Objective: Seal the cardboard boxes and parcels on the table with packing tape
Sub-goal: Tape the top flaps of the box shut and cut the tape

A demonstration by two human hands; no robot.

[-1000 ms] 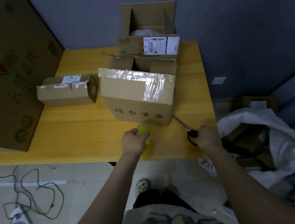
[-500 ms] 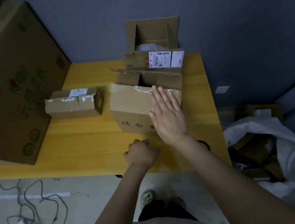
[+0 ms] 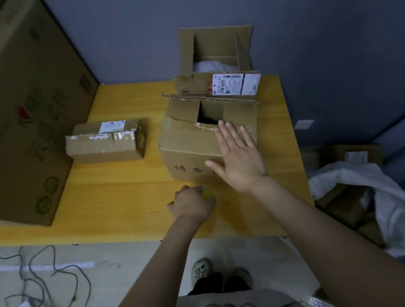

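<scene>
Head view: right hand [image 3: 241,162] flat on box [image 3: 190,152], flaps gaping; left hand [image 3: 191,204] grips tape roll [image 3: 206,193].

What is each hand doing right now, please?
Left hand: curled round a small yellow-green object, probably tape.
Right hand: open, fingers flat on the cardboard box.

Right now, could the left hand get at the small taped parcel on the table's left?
Probably yes: only bare table lies between the left hand and the parcel. But its grip is round a yellow thing, so it could only nudge it.
</scene>
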